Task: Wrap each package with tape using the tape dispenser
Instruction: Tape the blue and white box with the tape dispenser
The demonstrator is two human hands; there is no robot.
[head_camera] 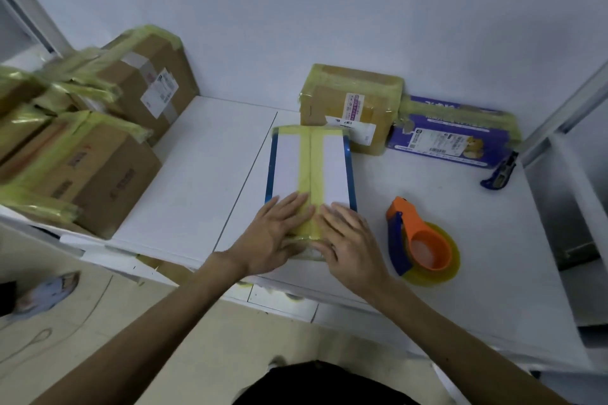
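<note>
Head: package (311,168) under both hands (279,233)

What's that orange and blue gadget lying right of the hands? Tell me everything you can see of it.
It is the tape dispenser: an orange plastic body with a round hub, a dark blue part along one side, and a roll of translucent yellowish tape around the hub. It lies on its side on the white table, to the right of the white package. Nothing touches it; the right hand is close but apart.
</note>
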